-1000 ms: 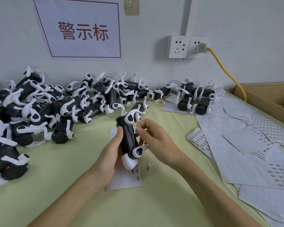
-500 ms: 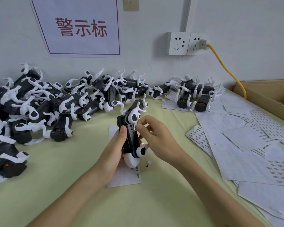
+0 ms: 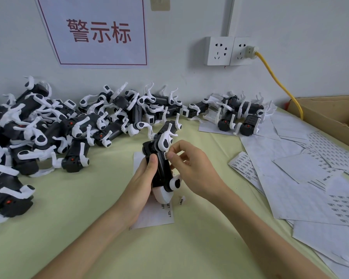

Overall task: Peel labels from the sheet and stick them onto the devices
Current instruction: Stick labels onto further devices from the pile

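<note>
My left hand (image 3: 141, 182) grips a black-and-white device (image 3: 162, 164) upright at the middle of the table. My right hand (image 3: 193, 168) pinches a small white label (image 3: 166, 156) against the device's right side, near its top. Under both hands lies the label sheet (image 3: 157, 216), with a few labels left along its right edge. One loose label (image 3: 182, 200) lies on the cloth beside the sheet.
A heap of black-and-white devices (image 3: 48, 129) fills the left and back of the green table; a smaller group (image 3: 238, 115) lies at back right. Spent and printed label sheets (image 3: 310, 178) cover the right side. A cardboard box (image 3: 334, 113) and yellow cable (image 3: 278, 83) stand far right.
My left hand has tilted the device slightly and my thumb has moved up its side. My right hand's fingertips have come down onto the device's side with the label.
</note>
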